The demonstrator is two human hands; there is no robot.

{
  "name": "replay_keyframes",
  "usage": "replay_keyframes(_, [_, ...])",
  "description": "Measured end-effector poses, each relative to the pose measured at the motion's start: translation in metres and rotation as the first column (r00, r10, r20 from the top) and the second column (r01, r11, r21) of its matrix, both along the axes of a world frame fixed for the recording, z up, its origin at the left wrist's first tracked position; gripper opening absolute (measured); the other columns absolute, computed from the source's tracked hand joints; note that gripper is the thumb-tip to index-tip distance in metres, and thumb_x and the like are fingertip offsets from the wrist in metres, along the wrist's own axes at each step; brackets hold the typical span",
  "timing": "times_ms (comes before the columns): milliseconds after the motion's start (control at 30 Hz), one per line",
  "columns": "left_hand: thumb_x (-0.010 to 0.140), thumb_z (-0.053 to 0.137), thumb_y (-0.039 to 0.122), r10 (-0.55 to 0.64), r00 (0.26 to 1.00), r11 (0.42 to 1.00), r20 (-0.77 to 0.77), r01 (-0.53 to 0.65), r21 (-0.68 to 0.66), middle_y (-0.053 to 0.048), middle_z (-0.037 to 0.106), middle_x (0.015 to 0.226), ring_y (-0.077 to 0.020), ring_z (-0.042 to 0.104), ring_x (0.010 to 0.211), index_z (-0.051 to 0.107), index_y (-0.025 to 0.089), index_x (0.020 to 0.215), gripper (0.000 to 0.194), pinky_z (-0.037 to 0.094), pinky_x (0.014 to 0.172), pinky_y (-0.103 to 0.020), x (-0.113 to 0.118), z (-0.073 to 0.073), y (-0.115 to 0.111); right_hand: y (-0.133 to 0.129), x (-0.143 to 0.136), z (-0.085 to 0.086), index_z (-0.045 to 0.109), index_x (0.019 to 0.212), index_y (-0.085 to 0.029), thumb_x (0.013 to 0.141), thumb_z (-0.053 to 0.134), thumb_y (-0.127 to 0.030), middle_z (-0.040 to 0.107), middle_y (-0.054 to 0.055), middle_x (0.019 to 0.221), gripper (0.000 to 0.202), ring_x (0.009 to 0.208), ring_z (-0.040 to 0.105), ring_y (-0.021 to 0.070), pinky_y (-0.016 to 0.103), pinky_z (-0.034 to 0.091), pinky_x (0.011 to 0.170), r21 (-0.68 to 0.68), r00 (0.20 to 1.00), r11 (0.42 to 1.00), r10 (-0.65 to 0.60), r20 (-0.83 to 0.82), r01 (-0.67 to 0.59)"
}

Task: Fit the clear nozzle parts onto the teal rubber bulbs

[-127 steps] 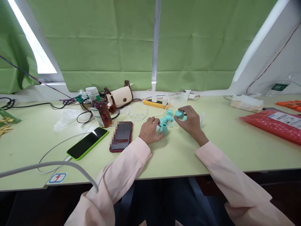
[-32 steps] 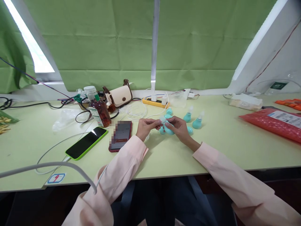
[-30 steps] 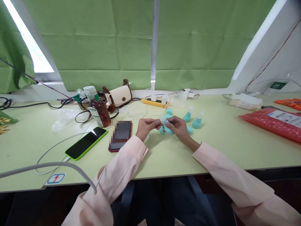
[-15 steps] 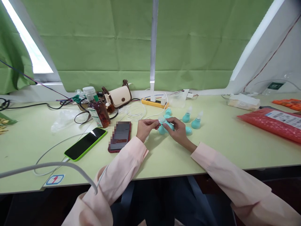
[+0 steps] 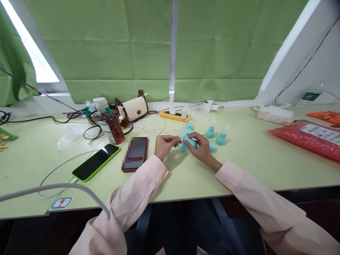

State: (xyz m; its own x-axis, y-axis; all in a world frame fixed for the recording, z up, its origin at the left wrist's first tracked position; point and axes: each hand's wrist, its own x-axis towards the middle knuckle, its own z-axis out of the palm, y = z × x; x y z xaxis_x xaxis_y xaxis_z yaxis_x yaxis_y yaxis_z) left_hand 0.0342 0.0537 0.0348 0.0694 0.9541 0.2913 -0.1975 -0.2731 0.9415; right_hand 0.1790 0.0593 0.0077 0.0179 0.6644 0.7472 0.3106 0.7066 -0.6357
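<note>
Both hands meet above the pale green table [image 5: 186, 180], near its middle. Left hand [image 5: 164, 146] pinches, between thumb and fingers, the clear nozzle [image 5: 182, 134], which is at the mouth of a teal squeeze bulb [image 5: 192, 143]. Right hand [image 5: 200, 146] grips this bulb around its body, with the thumb on the near side; how firmly the two parts are joined, I cannot tell. To the right, two nozzle-tipped bulbs [image 5: 221, 139] stand upright, near each other, with their clear tips pointing up. One more teal bulb [image 5: 213, 147] lies just beside the right hand, partly hidden by it. Behind the hands, a small teal piece [image 5: 190, 125] is near the yellow power strip [image 5: 170, 115]. A red-cased phone [image 5: 135, 154] lies to the left of the left hand.
</note>
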Motion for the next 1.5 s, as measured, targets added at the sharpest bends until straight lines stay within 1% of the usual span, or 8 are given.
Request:
replay_keyframes(433, [0.057,0.066,0.02,-0.02,1.0,0.998,-0.015,0.021,0.058,-0.001,0.059,0.049,-0.008,0.048,0.043,0.065,0.01,0.06,0.01,0.039,0.047,-0.023,-0.003,0.0,0.0,0.003,-0.001,-0.001,0.049,0.07,-0.019,0.065,0.062,-0.027,0.052,0.001,0.068,0.016,0.068,0.052,0.0135,0.028,0.046,0.065,-0.036,0.984,0.989,0.142,-0.11,-0.146])
replay_keyframes(767, [0.055,0.061,0.012,0.028,1.0,1.0,0.015,-0.028,0.014,0.001,0.055,0.041,-0.007,0.045,0.039,0.061,0.01,0.052,0.004,0.035,0.043,-0.021,0.0,0.0,0.0,-0.001,-0.004,0.004,0.052,0.068,-0.018,0.061,0.066,-0.026,0.052,0.0,0.068,0.017,0.068,0.051,0.0127,0.028,0.044,0.066,-0.167,0.948,0.949,0.226,-0.225,-0.266])
replay_keyframes(867, [0.055,0.058,0.011,0.001,0.999,1.0,0.048,0.0,-0.011,0.002,0.054,0.041,-0.0064,0.044,0.039,0.059,0.011,0.051,0.004,0.034,0.043,-0.021,0.0,0.0,0.001,-0.003,-0.003,0.01,0.052,0.068,-0.018,0.061,0.065,-0.03,0.053,0.0,0.067,0.019,0.063,0.052,0.0129,0.029,0.047,0.061,-0.254,0.919,0.901,0.282,-0.277,-0.353])
replay_keyframes(1033, [0.057,0.057,0.018,-0.161,0.981,0.982,0.107,0.17,-0.08,0.002,0.05,0.042,-0.0064,0.043,0.041,0.056,0.011,0.051,0.009,0.033,0.044,-0.022,-0.003,0.002,0.003,-0.002,0.002,0.018,0.052,0.072,-0.018,0.065,0.06,-0.036,0.056,0.0,0.061,0.022,0.05,0.053,0.0131,0.03,0.048,0.048,-0.406,0.842,0.747,0.397,-0.364,-0.527])
replay_keyframes(1133, [0.056,0.057,0.022,-0.263,0.956,0.953,0.131,0.279,-0.119,0.002,0.046,0.042,-0.006,0.041,0.041,0.051,0.012,0.047,0.014,0.032,0.043,-0.022,-0.005,0.003,0.004,-0.001,0.004,0.019,0.052,0.071,-0.017,0.066,0.059,-0.037,0.056,0.001,0.06,0.022,0.051,0.054,0.0131,0.028,0.046,0.046,-0.457,0.799,0.659,0.439,-0.411,-0.598])
replay_keyframes(1267, [0.055,0.056,0.025,-0.336,0.933,0.925,0.133,0.353,-0.139,0.003,0.041,0.043,-0.0052,0.038,0.041,0.048,0.013,0.047,0.017,0.032,0.043,-0.022,-0.006,0.001,0.005,-0.001,0.004,0.019,0.052,0.068,-0.015,0.068,0.056,-0.036,0.056,0.003,0.062,0.022,0.052,0.053,0.0125,0.025,0.043,0.042,-0.506,0.753,0.558,0.471,-0.459,-0.658])
replay_keyframes(1400, [0.055,0.055,0.028,-0.353,0.932,0.924,0.076,0.361,-0.13,0.004,0.039,0.044,-0.0059,0.038,0.042,0.046,0.014,0.048,0.018,0.033,0.044,-0.022,-0.006,-0.001,0.004,-0.001,0.004,0.019,0.05,0.067,-0.015,0.068,0.054,-0.035,0.055,0.004,0.061,0.021,0.051,0.051,0.0117,0.023,0.041,0.041,-0.528,0.736,0.512,0.466,-0.491,-0.678])
replay_keyframes(1500, [0.058,0.051,0.031,-0.319,0.948,0.943,-0.014,0.315,-0.106,0.004,0.038,0.044,-0.007,0.039,0.042,0.046,0.015,0.05,0.018,0.034,0.045,-0.024,-0.009,-0.001,0.005,0.002,0.008,0.02,0.049,0.069,-0.016,0.07,0.05,-0.038,0.055,0.003,0.062,0.022,0.051,0.05,0.0117,0.022,0.04,0.04,-0.525,0.742,0.526,0.425,-0.518,-0.669])
